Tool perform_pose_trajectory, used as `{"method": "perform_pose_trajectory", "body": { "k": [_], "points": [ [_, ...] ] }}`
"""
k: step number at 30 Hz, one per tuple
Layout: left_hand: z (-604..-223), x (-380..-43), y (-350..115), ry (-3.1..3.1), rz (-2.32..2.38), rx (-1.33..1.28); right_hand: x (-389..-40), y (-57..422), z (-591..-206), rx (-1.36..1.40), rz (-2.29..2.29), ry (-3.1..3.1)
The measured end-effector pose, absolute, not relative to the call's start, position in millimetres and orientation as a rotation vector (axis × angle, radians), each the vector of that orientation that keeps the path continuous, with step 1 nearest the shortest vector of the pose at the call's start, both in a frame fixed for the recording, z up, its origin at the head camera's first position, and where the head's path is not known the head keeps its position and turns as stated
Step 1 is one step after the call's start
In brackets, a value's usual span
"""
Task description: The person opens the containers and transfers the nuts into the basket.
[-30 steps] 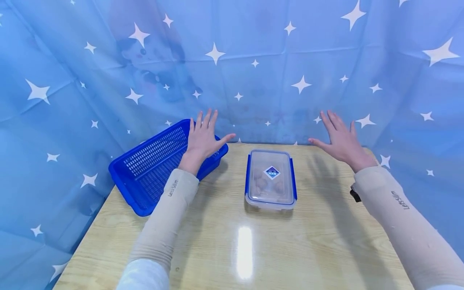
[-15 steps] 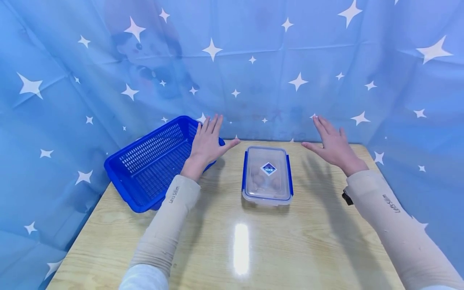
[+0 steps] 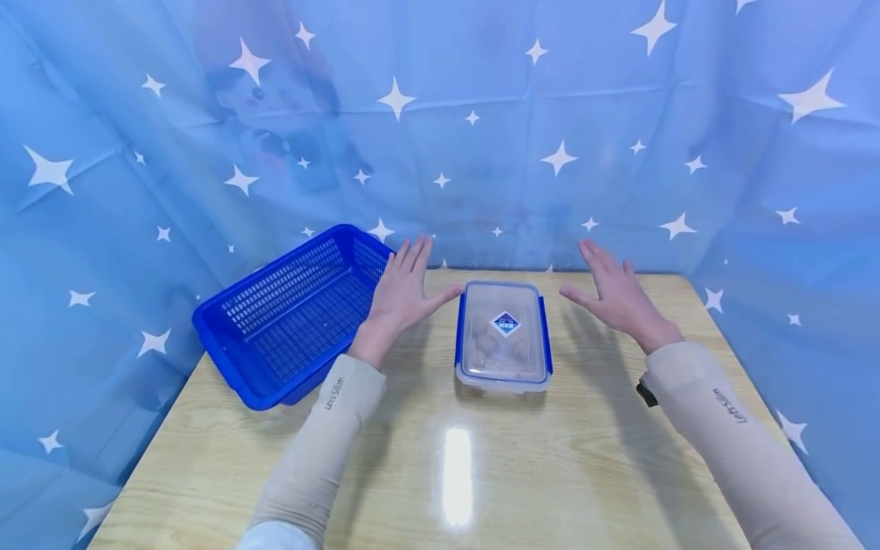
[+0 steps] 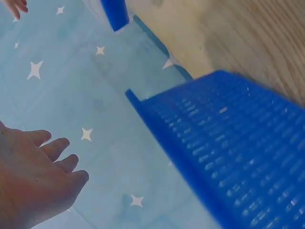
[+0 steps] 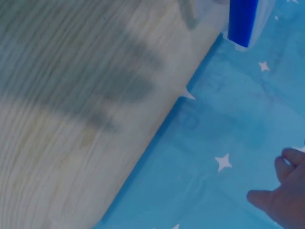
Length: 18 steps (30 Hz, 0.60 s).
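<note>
A clear lidded food container (image 3: 505,359) with blue side clips stands on the table, and several round brownish things show faintly through its lid. My left hand (image 3: 401,296) hovers between it and the blue plastic basket (image 3: 282,305), fingers spread and holding nothing. To the container's right, my right hand (image 3: 615,298) is held in the air with the thumb apart and nothing in its grasp. In the left wrist view the left hand (image 4: 38,176) is beside the basket's rim (image 4: 167,148). The right wrist view catches the right hand (image 5: 283,191) and a blue clip (image 5: 242,21) of the container.
The wooden table (image 3: 550,473) ends at a blue curtain (image 3: 467,153) with white stars, which hangs behind it and along both sides. The slatted basket stands angled at the back left. A bright light reflection (image 3: 457,477) lies on the tabletop.
Both hands have come closer together and lower, toward the container's two sides. The view has shifted slightly, while the container and basket keep their places on the table.
</note>
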State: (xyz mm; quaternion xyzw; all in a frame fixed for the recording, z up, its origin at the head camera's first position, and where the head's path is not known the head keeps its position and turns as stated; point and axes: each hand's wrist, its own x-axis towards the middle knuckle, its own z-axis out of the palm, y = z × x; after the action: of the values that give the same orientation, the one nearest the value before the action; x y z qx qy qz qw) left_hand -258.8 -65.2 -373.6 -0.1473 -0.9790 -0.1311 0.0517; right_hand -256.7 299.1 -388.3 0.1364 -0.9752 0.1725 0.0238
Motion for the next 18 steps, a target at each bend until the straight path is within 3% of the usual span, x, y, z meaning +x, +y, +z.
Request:
{"method": "perform_pose_trajectory", "body": {
  "k": [18],
  "points": [
    [-411.6,-240.2,-42.7,-3.013,-0.442,-0.618,-244.5,289.5,-414.2,0.424,0.686,-3.042]
  ]
}}
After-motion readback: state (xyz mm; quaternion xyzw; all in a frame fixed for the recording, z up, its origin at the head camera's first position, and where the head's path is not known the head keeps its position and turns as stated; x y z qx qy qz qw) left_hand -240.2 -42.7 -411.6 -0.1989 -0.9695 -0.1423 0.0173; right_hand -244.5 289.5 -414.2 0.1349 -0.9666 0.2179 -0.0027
